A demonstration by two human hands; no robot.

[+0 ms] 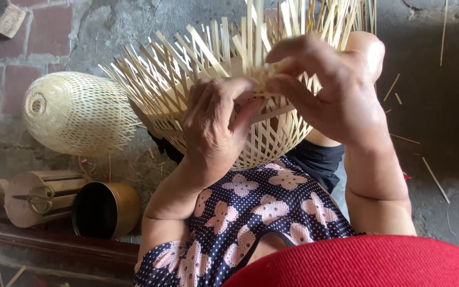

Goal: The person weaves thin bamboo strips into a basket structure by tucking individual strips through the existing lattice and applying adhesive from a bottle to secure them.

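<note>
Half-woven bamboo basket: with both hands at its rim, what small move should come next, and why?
Probably bend the next loose strip across and tuck it into the weave: both the left hand and right hand pinch strips at the half-woven basket edge, where many ends stand free.

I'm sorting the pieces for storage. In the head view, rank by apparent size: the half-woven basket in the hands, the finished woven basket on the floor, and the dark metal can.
1. Half-woven basket, though it sits nearest the camera, so its lead is unsure.
2. Finished woven basket.
3. Dark metal can.
</note>
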